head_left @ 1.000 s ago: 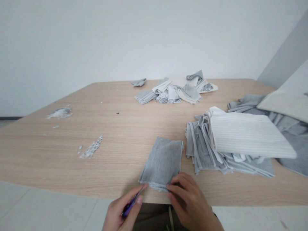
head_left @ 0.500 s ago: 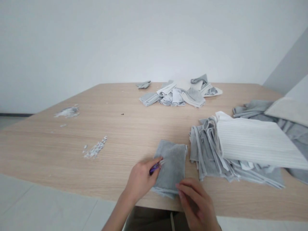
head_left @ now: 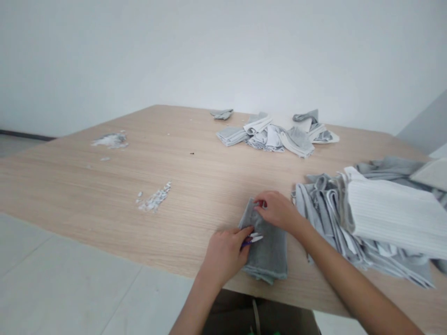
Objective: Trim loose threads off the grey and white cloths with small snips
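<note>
A grey cloth (head_left: 267, 258), folded into a small rectangle, lies at the near edge of the table. My left hand (head_left: 225, 253) rests on its left side, fingers closed round small purple thread snips (head_left: 256, 238) whose pale blades point right over the fabric. At the far left corner of the cloth, my right hand (head_left: 277, 210) pinches the edge between thumb and fingers. Its forearm crosses above the right side of the cloth.
To the right lies a heap of grey cloths (head_left: 317, 204) with a white ribbed cloth (head_left: 387, 216) on top. More folded cloths (head_left: 267, 137) lie at the back near the wall. White scraps (head_left: 153, 199) and a fluffy pile of lint (head_left: 111, 140) are on the left.
My right hand has gone from the near right corner of the cloth to its far left corner. My left hand still holds the snips on the cloth. The view has shifted.
</note>
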Available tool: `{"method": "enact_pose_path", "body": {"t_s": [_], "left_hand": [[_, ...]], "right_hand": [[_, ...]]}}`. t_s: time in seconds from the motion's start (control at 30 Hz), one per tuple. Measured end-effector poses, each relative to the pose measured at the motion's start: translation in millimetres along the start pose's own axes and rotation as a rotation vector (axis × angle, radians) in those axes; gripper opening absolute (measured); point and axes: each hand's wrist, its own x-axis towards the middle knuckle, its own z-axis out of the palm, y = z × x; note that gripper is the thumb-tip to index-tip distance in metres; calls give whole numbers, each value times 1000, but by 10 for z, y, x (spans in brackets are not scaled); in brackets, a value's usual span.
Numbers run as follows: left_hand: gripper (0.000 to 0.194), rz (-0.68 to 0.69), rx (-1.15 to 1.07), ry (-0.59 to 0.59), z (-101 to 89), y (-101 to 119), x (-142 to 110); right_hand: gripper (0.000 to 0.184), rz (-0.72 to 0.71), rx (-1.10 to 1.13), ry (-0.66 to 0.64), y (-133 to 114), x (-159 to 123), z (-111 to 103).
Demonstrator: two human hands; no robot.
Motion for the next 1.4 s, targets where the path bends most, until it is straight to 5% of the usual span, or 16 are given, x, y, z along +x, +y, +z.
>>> {"method": "enact_pose_path", "body": {"t_s": [0.43,0.67,0.9,1.03,1.17,1.4], "left_hand": [[33,9,-50,28,-12,3,-10],[33,20,-52,50,-3,1,-13],[32,27,-56,56,-26,19,-24],[34,39,-67,52,-40,23,-47],[34,40,-76,54,-44,27,-70],[25,55,-115,43,-59,15,-92]], "right_hand": [[16,-2,103,13,171,38,271],[17,-59,-51,81,125,-18,377],[13,-37,145,327,58,-58,82],[13,-118,192,364,-210,-23,-229],[11,-297,173,251,-677,213,-381],[18,-530,-24,-37,-1505,1089,-25]]}}
